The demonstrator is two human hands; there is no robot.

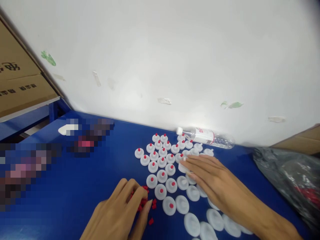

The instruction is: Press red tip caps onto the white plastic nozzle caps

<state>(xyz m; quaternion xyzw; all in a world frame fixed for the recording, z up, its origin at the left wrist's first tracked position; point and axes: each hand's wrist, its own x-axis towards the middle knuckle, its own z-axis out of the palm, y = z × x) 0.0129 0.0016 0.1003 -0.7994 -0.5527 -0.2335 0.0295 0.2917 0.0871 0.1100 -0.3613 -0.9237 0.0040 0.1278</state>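
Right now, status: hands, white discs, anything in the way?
Left hand at red pieces. Right hand over white discs: some red-tipped, some bare. Bottle lying at discs' far edge.

Bright, glare on white wall [150,66], left pixelated

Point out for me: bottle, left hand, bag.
Bottle [205,136]: head view, on its labelled middle.
Left hand [119,207]: head view, on the back of the hand.
Bag [286,178]: head view, on the plastic near its visible middle.
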